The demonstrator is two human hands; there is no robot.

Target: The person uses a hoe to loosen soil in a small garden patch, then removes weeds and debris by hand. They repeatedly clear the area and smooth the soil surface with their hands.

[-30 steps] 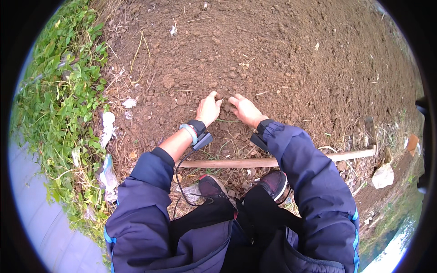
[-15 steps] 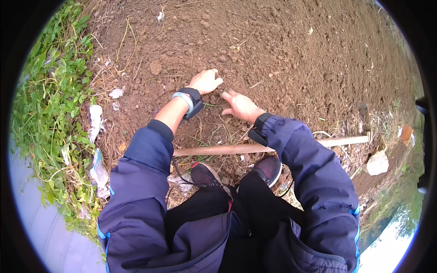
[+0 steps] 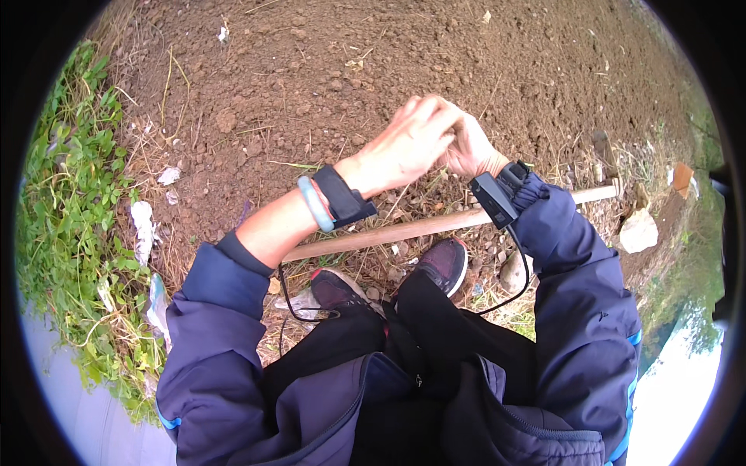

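My left hand (image 3: 408,146) and my right hand (image 3: 472,146) meet above the bare brown soil (image 3: 326,85). The left fingers are curled in against the fingers of the right hand. Whatever lies between the fingertips, if anything, is hidden. Below the hands, a long pale wooden handle (image 3: 388,231) lies slantwise on the ground in front of my shoes. Its right end meets a dark, flat piece (image 3: 602,147), like a hoe's head. A black strap with a small box (image 3: 496,199) sits on my right wrist; another strap (image 3: 339,193) and a pale blue bangle (image 3: 315,203) circle the left.
Leafy green vines (image 3: 74,194) cover the left side, with white plastic scraps (image 3: 143,229) along their edge. My shoes (image 3: 443,266) stand on dry straw beside a stone (image 3: 514,272). A pale lump (image 3: 639,231) and a brown fragment (image 3: 682,178) lie at the right.
Both hands have risen from near the soil and come together; before, they were apart with fingers near the ground. The view has shifted slightly.
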